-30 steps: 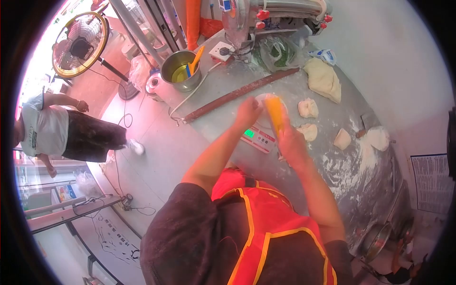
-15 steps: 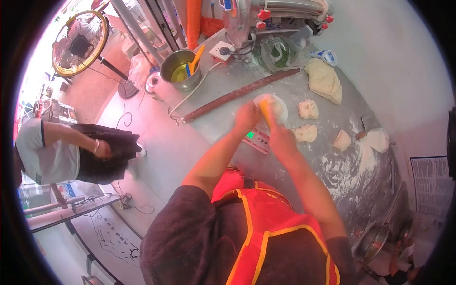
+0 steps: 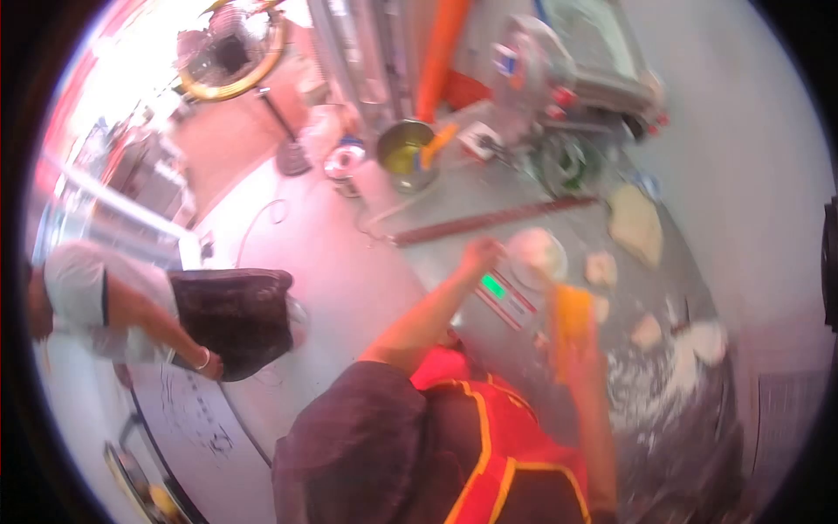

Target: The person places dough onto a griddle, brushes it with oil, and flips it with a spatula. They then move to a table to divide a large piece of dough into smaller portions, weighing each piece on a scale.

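My right hand, blurred by motion, grips an orange dough scraper to the right of the kitchen scale. On the scale rests a white plate holding a lump of dough. Close to the plate's left edge is my left hand; its fingers are smeared and I cannot tell whether they touch the plate. Right of the plate lie dough pieces, one partly hidden behind the scraper. Another dough piece sits farther right.
A long rolling pin lies behind the scale. Beyond it stand a metal pot with an orange-handled tool, a bag of greens and a machine. A large dough slab is at right. Another person stands at left.
My right hand has pulled the scraper away from the plate, rightward and toward me. My left hand stays by the plate's left edge. The whole view has shifted, and the other person's arm is lower.
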### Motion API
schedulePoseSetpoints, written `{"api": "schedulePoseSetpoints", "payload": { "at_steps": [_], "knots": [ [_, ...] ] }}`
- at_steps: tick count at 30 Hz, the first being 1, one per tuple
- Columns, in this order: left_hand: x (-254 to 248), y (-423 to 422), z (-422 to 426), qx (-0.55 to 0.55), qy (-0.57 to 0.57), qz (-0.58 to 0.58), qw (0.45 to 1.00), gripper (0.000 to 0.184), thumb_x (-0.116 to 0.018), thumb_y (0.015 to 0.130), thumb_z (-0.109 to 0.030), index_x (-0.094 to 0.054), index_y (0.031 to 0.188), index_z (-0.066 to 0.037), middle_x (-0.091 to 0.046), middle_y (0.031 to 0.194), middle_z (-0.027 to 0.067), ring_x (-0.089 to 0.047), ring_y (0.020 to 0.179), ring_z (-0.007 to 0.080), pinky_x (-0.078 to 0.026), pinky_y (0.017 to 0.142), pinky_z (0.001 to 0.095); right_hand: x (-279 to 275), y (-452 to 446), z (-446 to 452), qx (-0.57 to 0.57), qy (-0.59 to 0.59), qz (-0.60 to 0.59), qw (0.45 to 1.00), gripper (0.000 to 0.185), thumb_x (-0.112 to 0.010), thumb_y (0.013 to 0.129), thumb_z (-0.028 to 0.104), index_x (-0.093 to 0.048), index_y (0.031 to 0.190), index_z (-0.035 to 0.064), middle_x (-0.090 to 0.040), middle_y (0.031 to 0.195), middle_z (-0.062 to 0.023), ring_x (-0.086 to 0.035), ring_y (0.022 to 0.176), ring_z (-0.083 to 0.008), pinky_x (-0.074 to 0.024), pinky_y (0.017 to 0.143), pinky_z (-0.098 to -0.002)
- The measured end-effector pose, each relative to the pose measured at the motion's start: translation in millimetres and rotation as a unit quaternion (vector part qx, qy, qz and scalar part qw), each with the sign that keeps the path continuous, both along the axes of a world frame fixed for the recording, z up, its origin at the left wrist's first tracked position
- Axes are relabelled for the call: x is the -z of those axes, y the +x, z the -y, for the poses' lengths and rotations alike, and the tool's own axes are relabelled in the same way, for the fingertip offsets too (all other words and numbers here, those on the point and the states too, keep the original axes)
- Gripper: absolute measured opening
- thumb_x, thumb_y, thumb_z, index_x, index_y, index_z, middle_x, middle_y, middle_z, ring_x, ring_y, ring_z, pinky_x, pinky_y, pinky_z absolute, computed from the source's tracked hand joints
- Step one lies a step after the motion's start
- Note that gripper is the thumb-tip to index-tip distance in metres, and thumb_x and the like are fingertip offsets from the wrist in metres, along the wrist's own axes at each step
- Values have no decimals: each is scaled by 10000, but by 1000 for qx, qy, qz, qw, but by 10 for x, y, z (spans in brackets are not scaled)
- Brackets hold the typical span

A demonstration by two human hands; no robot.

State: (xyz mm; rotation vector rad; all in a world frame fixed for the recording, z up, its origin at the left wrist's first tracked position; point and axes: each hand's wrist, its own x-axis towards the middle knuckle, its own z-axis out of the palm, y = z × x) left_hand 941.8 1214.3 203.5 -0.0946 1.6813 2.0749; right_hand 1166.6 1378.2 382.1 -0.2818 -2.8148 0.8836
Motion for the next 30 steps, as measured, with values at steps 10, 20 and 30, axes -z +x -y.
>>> {"api": "schedulePoseSetpoints", "payload": {
  "at_steps": [10,20,30],
  "knots": [
    [-272,371,653,-30,366,133,921,130,-535,905,-164,-597,977,-75,-589,952,47,-567,862,156,-481,717,284,175,336,-448,47,-86,-51,994,698,-486,809,37,-216,1449,102,-456,1325,-230,-491,1180,-359,-408,955,-386],
    [-612,1365,3135,-462,256,59,847,335,-499,837,-59,-498,1172,-83,-600,823,82,-555,656,149,-470,557,264,379,-103,82,-144,-120,22,982,727,-513,776,-6,-223,1438,66,-444,1311,-272,-474,1184,-395,-393,967,-399],
    [-1869,2411,4540,-624,126,-56,769,520,-463,874,-72,-314,1367,-143,-569,856,114,-491,605,124,-406,488,218,-103,26,1039,-324,-149,-73,931,681,-498,792,20,-241,1422,38,-521,1198,-283,-524,1097,-403,-423,908,-416]
  ]
}}
